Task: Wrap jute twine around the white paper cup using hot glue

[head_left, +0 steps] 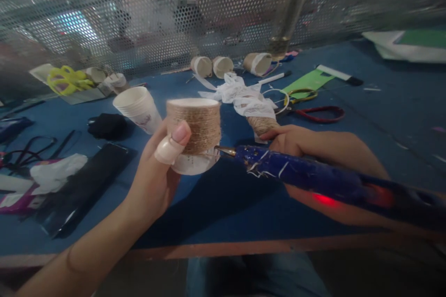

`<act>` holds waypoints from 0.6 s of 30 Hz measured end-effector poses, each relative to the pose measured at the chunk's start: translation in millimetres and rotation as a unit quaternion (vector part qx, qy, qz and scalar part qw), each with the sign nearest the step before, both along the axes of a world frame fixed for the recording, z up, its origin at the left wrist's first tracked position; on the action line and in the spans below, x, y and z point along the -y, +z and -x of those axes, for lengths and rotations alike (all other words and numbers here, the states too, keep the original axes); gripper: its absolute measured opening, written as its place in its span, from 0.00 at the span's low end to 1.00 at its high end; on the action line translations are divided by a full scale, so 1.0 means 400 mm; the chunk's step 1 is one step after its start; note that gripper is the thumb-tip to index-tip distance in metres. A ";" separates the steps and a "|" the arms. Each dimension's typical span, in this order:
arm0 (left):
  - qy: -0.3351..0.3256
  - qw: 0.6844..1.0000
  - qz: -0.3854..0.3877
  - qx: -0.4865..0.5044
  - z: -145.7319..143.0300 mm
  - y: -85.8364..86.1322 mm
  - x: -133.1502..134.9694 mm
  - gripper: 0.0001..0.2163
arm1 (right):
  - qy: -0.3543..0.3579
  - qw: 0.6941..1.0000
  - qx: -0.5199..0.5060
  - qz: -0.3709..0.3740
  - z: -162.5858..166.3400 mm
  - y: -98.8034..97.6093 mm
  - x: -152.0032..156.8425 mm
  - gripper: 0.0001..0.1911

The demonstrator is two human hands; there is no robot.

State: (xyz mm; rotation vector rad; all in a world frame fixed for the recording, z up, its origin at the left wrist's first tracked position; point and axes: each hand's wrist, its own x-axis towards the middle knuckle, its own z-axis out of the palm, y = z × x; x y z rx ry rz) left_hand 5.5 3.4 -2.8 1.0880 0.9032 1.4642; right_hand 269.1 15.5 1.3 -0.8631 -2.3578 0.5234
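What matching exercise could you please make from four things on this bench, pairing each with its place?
Things:
1. jute cup
2. glue gun
3. yellow scissors
4. white cup

Places:
a. far left, by the mesh
b. in the left hand
c. on the table, just left of the jute cup
d. nozzle at the jute cup's lower edge

Pairs: 1-b, 2-d, 3-a, 4-c.
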 end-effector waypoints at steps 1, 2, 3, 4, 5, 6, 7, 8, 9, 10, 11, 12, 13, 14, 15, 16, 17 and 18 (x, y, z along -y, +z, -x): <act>-0.001 1.000 -0.004 -0.006 0.001 -0.001 0.000 0.21 | 0.002 1.000 0.002 0.004 -0.001 -0.001 -0.001 0.11; -0.005 1.000 -0.009 -0.013 0.002 -0.002 0.001 0.22 | -0.004 1.000 0.001 0.006 -0.001 -0.004 0.001 0.11; -0.012 1.000 -0.013 -0.022 0.003 -0.004 0.000 0.22 | -0.014 1.000 -0.003 0.007 0.000 -0.008 0.006 0.10; -0.018 0.999 -0.017 -0.030 0.004 -0.006 0.000 0.22 | -0.026 1.000 -0.008 0.006 0.003 -0.015 0.013 0.09; -0.026 0.999 -0.020 -0.038 0.006 -0.008 -0.001 0.22 | -0.039 0.999 -0.017 0.004 0.006 -0.022 0.019 0.09; -0.032 0.998 -0.022 -0.044 0.007 -0.011 -0.002 0.22 | -0.042 0.999 -0.028 -0.001 0.009 -0.030 0.025 0.10; -0.035 0.998 -0.024 -0.050 0.007 -0.013 -0.003 0.22 | -0.043 0.998 -0.041 -0.010 0.012 -0.038 0.028 0.10; -0.037 0.998 -0.025 -0.054 0.008 -0.015 -0.004 0.22 | -0.038 0.998 -0.054 -0.020 0.014 -0.046 0.029 0.11; -0.037 0.998 -0.024 -0.053 0.008 -0.016 -0.004 0.22 | -0.030 0.997 -0.059 -0.030 0.016 -0.052 0.027 0.11; -0.039 0.998 -0.022 -0.050 0.007 -0.017 -0.004 0.22 | -0.025 0.997 -0.060 -0.042 0.017 -0.057 0.024 0.11; -0.039 0.998 -0.018 -0.044 0.007 -0.016 -0.003 0.21 | -0.020 0.996 -0.064 -0.059 0.017 -0.060 0.019 0.11; -0.037 0.999 -0.013 -0.037 0.006 -0.015 -0.002 0.21 | -0.017 0.994 -0.070 -0.080 0.018 -0.062 0.014 0.10; -0.035 0.999 -0.006 -0.029 0.005 -0.013 -0.001 0.20 | -0.015 0.992 -0.079 -0.100 0.017 -0.062 0.010 0.10; -0.033 0.999 -0.001 -0.023 0.003 -0.010 0.001 0.19 | -0.017 0.990 -0.083 -0.113 0.017 -0.061 0.007 0.11; -0.030 0.999 0.003 -0.019 0.002 -0.007 0.002 0.18 | -0.018 0.990 -0.080 -0.115 0.017 -0.060 0.005 0.11; -0.026 1.000 0.007 -0.014 0.001 -0.004 0.004 0.17 | -0.016 0.991 -0.076 -0.108 0.016 -0.059 0.005 0.11; -0.022 1.000 0.010 -0.009 -0.001 -0.002 0.005 0.17 | -0.015 0.993 -0.067 -0.095 0.015 -0.057 0.005 0.11; -0.017 1.000 0.012 -0.005 -0.002 0.000 0.006 0.17 | -0.013 0.994 -0.064 -0.085 0.015 -0.056 0.006 0.11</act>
